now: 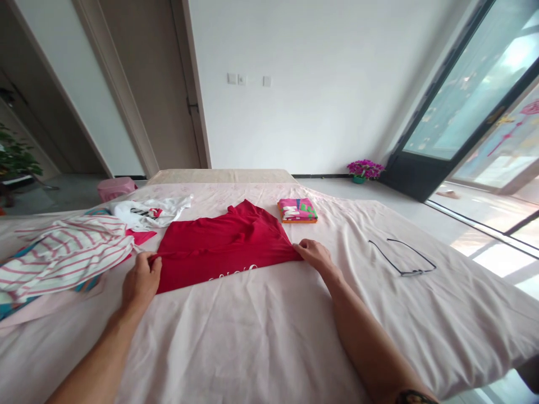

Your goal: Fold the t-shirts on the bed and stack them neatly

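Observation:
A red T-shirt (219, 241) with white lettering along its near edge lies partly folded over on the pale pink sheet. At its left edge my left hand (142, 278) pinches the cloth between thumb and fingers. My right hand (314, 252) grips the opposite edge, its fingers closed on the fabric. Between the two hands the shirt is drawn out sideways, and its far part lies bunched. Just beyond my right hand sits a small folded stack of bright clothes (297, 210), pink on top and orange below.
A loose heap at the left includes a striped garment (71, 252) and a white shirt (151, 211). Eyeglasses (406, 259) lie at the right on the wrinkled sheet (252, 348). Beyond the bed are a pink stool (117, 188) and purple flowers (365, 169).

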`<state>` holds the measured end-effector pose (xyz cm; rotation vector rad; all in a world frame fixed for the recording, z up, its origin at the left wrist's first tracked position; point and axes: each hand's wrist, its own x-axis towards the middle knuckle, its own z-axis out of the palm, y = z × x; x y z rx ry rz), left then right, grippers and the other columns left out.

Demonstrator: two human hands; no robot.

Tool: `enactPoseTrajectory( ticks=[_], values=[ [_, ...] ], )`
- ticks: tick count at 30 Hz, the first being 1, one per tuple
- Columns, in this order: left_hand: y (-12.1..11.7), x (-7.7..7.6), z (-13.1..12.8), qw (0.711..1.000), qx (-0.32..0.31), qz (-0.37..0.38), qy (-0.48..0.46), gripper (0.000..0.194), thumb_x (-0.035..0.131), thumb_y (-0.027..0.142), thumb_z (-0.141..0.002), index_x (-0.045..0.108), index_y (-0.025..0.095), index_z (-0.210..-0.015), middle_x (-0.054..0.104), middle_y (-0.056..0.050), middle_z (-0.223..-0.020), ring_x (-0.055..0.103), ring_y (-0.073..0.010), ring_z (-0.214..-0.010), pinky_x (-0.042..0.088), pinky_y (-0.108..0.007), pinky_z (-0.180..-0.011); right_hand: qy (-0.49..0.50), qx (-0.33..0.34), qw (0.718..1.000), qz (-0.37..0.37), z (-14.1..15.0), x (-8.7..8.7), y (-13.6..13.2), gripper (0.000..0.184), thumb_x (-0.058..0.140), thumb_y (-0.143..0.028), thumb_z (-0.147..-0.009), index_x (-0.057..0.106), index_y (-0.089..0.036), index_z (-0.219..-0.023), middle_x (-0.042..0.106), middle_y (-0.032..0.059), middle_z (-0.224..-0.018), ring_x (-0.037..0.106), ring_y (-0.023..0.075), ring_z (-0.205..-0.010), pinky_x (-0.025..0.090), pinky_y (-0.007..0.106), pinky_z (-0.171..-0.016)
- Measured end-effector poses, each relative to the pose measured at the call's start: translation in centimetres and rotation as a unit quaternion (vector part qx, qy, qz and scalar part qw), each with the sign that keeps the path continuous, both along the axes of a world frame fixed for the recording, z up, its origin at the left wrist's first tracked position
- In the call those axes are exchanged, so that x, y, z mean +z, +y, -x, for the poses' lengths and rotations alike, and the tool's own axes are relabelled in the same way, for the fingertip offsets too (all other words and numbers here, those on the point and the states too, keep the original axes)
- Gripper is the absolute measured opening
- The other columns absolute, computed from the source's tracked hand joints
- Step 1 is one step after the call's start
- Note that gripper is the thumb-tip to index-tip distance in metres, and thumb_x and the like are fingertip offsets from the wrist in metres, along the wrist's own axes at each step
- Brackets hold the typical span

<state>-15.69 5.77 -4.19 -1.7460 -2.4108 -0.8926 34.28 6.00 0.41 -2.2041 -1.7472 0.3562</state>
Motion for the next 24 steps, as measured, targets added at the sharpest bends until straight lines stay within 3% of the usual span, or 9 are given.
enactPoseTrajectory(
  ticks=[3, 7, 10, 17, 24],
  values=[
    [-0.3, 0.6, -0.5, 0.999, 0.026, 0.018, 0.02, 0.036, 0.039, 0.045, -0.095, 0.053, 0.022, -0.118, 0.072, -0.01, -0.098, 0.067, -0.0281, -0.08, 0.046, -0.034, -0.068, 0.009, 0.011, 1.0, -0.013, 0.1, 0.2, -0.1, 0.024, 0.058, -0.045, -0.085, 0.072, -0.025, -0.083, 0.072, 0.0016, -0.081, 0.063, 0.0183, -0.077, 0.036, 0.025, -0.062],
    [-0.6, 1.4, -1.1, 0.997, 0.042, 0.034, 0.053, 0.038, 0.035, 0.046, -0.096, 0.054, 0.022, -0.12, 0.072, -0.01, -0.092, 0.067, -0.0285, -0.074, 0.044, -0.035, -0.065, 0.032, 0.031, 0.993, -0.107, 0.4, -0.3, 0.3, 0.022, 0.052, -0.039, -0.088, 0.067, -0.025, -0.083, 0.072, -0.0002, -0.085, 0.063, 0.0168, -0.079, 0.037, 0.024, -0.063],
    [-0.7, 1.8, -1.3, 0.995, 0.045, 0.052, 0.067, 0.04, 0.034, 0.045, -0.096, 0.054, 0.022, -0.121, 0.072, -0.011, -0.088, 0.067, -0.0289, -0.073, 0.044, -0.035, -0.064, 0.064, 0.038, 0.989, -0.128, 0.4, -1.0, 0.7, 0.022, 0.048, -0.038, -0.091, 0.065, -0.025, -0.088, 0.071, -0.001, -0.082, 0.062, 0.0161, -0.075, 0.037, 0.025, -0.063],
    [-0.9, 2.2, -1.0, 0.989, 0.047, 0.115, 0.08, 0.042, 0.033, 0.043, -0.096, 0.056, 0.019, -0.121, 0.072, -0.015, -0.082, 0.069, -0.0336, -0.079, 0.045, -0.037, -0.066, -0.008, 0.059, 0.997, -0.058, -0.3, -1.8, 1.3, 0.02, 0.051, -0.038, -0.09, 0.067, -0.026, -0.091, 0.072, 0.0008, -0.083, 0.063, 0.0179, -0.078, 0.034, 0.025, -0.061],
    [-1.2, 2.5, -1.2, 0.983, 0.049, 0.15, 0.097, 0.042, 0.035, 0.043, -0.096, 0.056, 0.017, -0.121, 0.073, -0.016, -0.086, 0.069, -0.0341, -0.082, 0.046, -0.038, -0.067, -0.048, 0.053, 0.997, -0.028, -0.2, -1.5, 1.1, 0.021, 0.054, -0.039, -0.088, 0.07, -0.026, -0.091, 0.073, 0.0023, -0.084, 0.065, 0.0194, -0.079, 0.032, 0.026, -0.06]
  ],
)
